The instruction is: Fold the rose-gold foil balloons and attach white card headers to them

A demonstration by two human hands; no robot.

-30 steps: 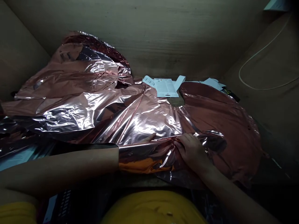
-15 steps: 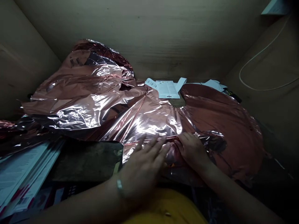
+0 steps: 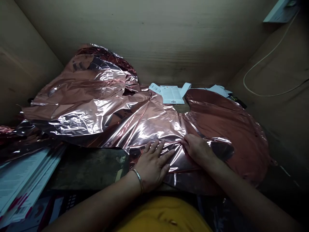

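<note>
A large, flat rose-gold foil balloon point(image 3: 154, 124) lies wrinkled across the worktop, its near edge folded over in front of me. My left hand point(image 3: 152, 167), with a bangle at the wrist, rests palm down on the folded part, fingers spread. Just to its right, my right hand point(image 3: 198, 149) has its fingers closed on the foil at the fold line. More crumpled rose-gold foil point(image 3: 96, 74) is heaped toward the left back. The undersides of both hands are hidden.
A white printed card point(image 3: 172, 94) lies on the foil at the back. Printed sheets point(image 3: 26, 180) are stacked at the lower left. Wooden panels point(image 3: 164, 38) enclose the worktop point(image 3: 89, 170). A pale cable point(image 3: 256, 64) hangs from a white box point(image 3: 280, 11) at the upper right.
My left hand has shifted slightly left, and its fingers, blurred before, now lie spread on the foil. The folded foil beneath looks flatter. My right hand keeps its place at the fold.
</note>
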